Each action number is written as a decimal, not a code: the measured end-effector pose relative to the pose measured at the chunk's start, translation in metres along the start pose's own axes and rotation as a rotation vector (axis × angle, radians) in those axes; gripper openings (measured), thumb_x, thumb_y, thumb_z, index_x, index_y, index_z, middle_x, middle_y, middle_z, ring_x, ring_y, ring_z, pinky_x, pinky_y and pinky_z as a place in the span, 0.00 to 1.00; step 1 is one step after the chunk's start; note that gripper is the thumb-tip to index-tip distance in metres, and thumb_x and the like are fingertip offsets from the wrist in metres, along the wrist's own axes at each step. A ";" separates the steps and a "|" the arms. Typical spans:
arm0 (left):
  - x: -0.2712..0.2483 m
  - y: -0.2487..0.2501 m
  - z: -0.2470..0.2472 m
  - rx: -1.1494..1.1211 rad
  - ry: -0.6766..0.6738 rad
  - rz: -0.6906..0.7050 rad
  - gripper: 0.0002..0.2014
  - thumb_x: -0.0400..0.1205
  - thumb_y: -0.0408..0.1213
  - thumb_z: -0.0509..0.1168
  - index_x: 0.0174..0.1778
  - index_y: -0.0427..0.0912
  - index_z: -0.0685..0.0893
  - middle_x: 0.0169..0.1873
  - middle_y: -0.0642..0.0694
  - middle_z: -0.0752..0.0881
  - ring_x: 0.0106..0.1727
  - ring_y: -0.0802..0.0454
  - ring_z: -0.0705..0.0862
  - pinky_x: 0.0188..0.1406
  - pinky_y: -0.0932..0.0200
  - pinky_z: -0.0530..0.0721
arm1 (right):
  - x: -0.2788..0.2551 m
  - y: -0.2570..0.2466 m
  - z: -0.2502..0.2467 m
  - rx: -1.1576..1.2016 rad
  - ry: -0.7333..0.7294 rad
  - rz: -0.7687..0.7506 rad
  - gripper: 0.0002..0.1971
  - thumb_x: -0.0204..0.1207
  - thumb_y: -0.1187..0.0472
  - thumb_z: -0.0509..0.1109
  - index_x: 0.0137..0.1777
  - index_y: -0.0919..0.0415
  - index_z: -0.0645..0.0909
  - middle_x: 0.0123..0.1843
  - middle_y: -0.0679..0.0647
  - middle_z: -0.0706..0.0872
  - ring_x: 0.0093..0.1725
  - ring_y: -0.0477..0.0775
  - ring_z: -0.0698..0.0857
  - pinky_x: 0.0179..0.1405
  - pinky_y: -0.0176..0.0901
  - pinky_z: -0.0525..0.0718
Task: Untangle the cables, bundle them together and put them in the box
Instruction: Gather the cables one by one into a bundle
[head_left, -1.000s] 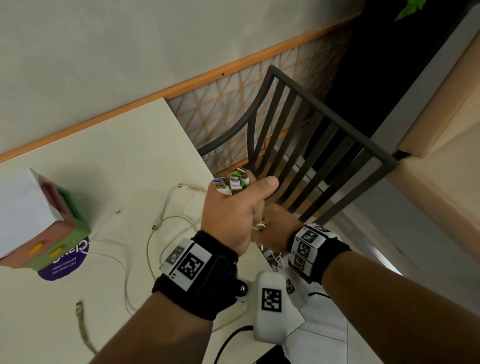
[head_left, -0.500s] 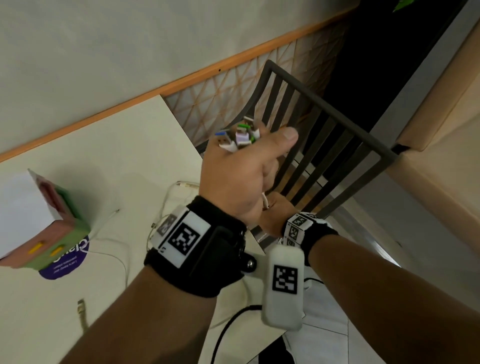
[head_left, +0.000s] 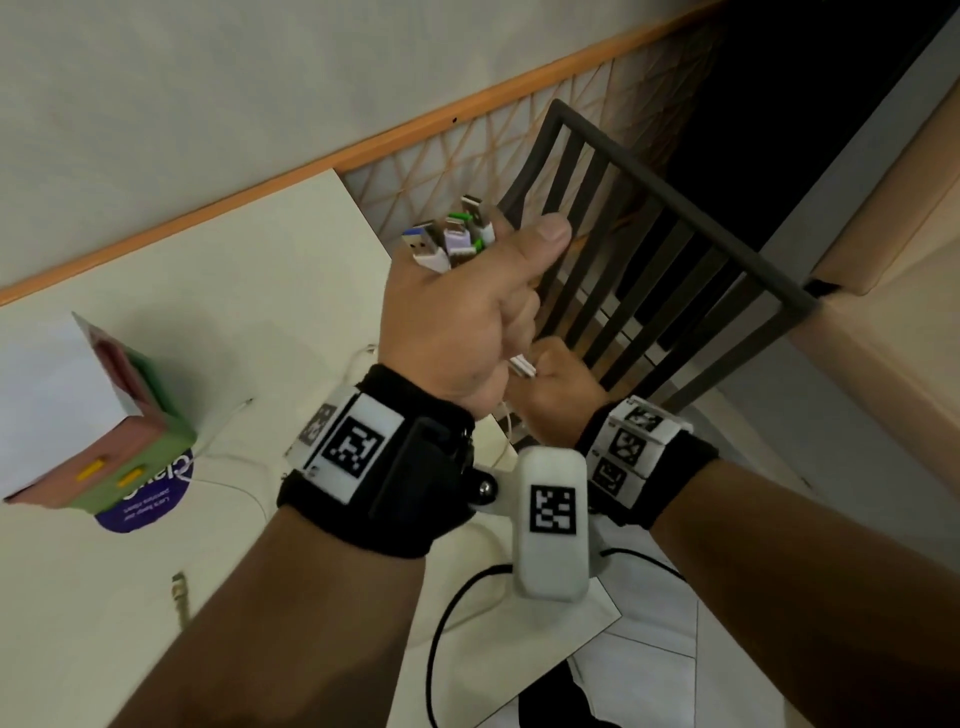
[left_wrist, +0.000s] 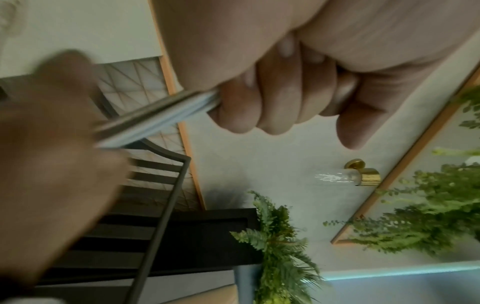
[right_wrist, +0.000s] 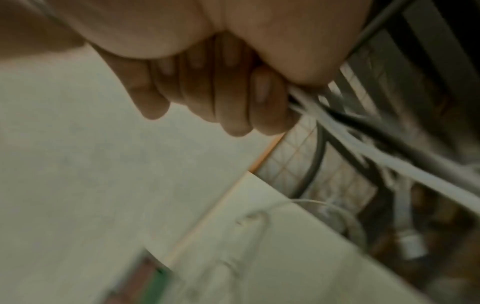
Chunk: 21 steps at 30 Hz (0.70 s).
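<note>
Fingers of the left hand (head_left: 457, 332) curl tight round a sheaf of cables (head_left: 522, 367), thumb pressed along the top, with the plug ends (head_left: 451, 234) fanned out above the fist at about 12 o'clock. Just below, at 5 o'clock from it, the right hand (head_left: 556, 387) has its fingers (right_wrist: 233, 96) wrapped round the same white strands, which run taut between the two fists. Slack cable lies looped on the desk (head_left: 218, 291), and one loose end (head_left: 179, 584) sits near 7 o'clock. At 9 o'clock the pink and green box (head_left: 124, 441) stands well apart. By my reading this is the straightening stage, ends gathered and lengths being combed out. Next comes drawing the right fist down the strands, then coiling them into a bundle for the box
</note>
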<state>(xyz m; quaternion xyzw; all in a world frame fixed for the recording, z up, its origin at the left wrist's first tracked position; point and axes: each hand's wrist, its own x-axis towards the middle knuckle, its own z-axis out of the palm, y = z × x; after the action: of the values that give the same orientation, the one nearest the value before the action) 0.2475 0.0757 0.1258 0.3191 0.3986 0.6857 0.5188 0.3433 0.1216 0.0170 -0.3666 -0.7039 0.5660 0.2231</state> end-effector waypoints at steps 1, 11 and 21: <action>-0.002 0.003 0.000 0.005 -0.019 0.013 0.22 0.77 0.30 0.69 0.24 0.42 0.63 0.12 0.52 0.61 0.12 0.55 0.55 0.18 0.66 0.55 | 0.000 0.013 0.000 -0.084 -0.014 0.086 0.28 0.68 0.44 0.69 0.25 0.69 0.67 0.24 0.62 0.68 0.24 0.59 0.66 0.25 0.52 0.66; -0.031 -0.008 -0.041 -0.004 0.194 -0.013 0.23 0.74 0.31 0.72 0.19 0.50 0.67 0.12 0.53 0.62 0.12 0.57 0.57 0.19 0.68 0.56 | -0.009 0.079 -0.002 -0.690 -0.305 0.473 0.15 0.72 0.46 0.74 0.46 0.58 0.86 0.45 0.57 0.88 0.44 0.55 0.87 0.46 0.50 0.86; -0.049 -0.057 -0.048 0.338 0.328 -0.156 0.15 0.79 0.27 0.61 0.32 0.49 0.83 0.31 0.43 0.85 0.29 0.55 0.81 0.29 0.64 0.76 | -0.007 -0.062 0.022 -0.051 -0.204 -0.311 0.24 0.78 0.55 0.61 0.74 0.57 0.78 0.71 0.52 0.84 0.71 0.43 0.80 0.73 0.39 0.76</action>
<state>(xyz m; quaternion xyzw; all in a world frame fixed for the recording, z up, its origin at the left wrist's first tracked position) 0.2448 0.0262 0.0519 0.2540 0.6100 0.6097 0.4378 0.3148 0.0967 0.0713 -0.1995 -0.7851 0.5410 0.2262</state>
